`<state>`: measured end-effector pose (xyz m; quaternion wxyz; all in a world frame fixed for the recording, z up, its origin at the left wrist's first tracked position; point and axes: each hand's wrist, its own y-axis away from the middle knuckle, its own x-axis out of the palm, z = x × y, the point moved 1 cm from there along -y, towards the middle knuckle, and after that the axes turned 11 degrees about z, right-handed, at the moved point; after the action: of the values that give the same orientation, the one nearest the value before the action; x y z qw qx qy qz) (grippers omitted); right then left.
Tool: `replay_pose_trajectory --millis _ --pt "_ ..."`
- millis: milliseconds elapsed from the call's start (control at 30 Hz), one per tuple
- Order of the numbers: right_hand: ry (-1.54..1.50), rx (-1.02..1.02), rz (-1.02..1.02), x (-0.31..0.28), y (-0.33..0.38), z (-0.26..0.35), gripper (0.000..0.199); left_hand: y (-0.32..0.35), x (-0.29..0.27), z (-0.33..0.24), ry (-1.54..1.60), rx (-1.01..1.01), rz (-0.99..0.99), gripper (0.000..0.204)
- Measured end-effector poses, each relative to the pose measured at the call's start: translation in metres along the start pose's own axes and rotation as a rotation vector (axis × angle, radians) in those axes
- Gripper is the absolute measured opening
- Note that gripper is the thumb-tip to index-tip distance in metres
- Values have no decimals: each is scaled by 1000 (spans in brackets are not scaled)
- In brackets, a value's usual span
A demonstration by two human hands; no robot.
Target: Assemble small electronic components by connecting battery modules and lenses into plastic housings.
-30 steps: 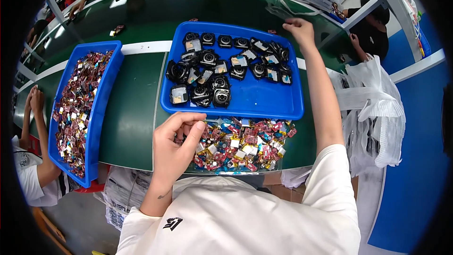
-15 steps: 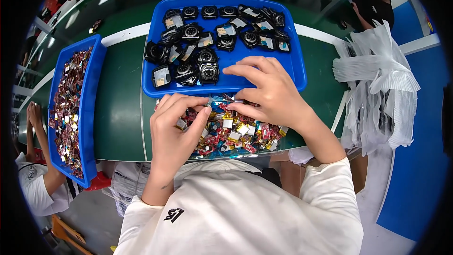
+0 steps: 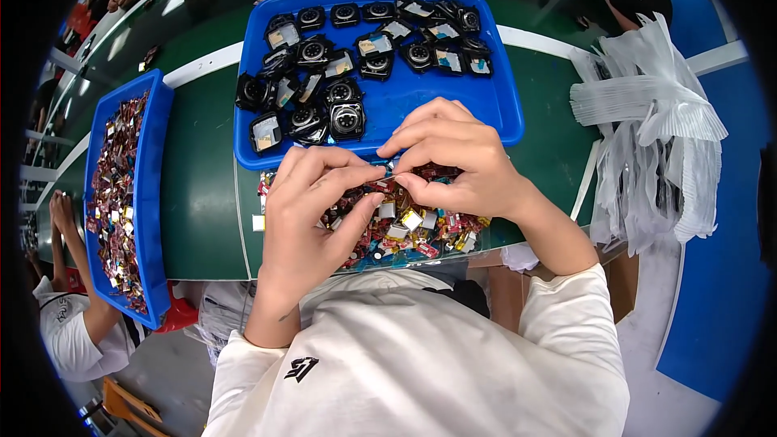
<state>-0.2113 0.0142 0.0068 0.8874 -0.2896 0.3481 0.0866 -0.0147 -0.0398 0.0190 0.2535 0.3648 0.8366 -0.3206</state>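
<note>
My left hand (image 3: 320, 214) and my right hand (image 3: 457, 166) meet over a heap of small electronic parts (image 3: 409, 222), red, silver, yellow and blue, at the table's near edge. The right thumb and forefinger pinch a thin, small piece (image 3: 389, 178); its kind is too small to make out. At its other end are the curled left fingertips, the left thumb a little lower. Just beyond my hands stands a blue tray (image 3: 437, 113) holding several black watch bodies (image 3: 346, 119), some showing round sensor backs, others pale labelled faces.
On the left a long blue tray (image 3: 154, 186) is full of similar small parts. White pleated packing sleeves (image 3: 647, 121) are piled at the right edge of the green table (image 3: 202, 194). Another person's hands (image 3: 61, 210) show at far left, and other people stand across the table.
My right hand has come down and left from its spread pose to a pinch beside the left fingertips. The left hand has shifted slightly right. The whole view has moved a little.
</note>
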Motion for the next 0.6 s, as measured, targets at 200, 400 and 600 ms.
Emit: replay_pose_trajectory --millis 200,400,600 --pt "-103 48 -4 0 4 -2 9 2 2 5 104 -9 -65 16" --pt "-350 198 21 -1 5 6 6 3 4 5 322 -54 -143 14" --pt "-656 308 52 -1 8 5 8 -3 8 6 347 -124 -55 17"
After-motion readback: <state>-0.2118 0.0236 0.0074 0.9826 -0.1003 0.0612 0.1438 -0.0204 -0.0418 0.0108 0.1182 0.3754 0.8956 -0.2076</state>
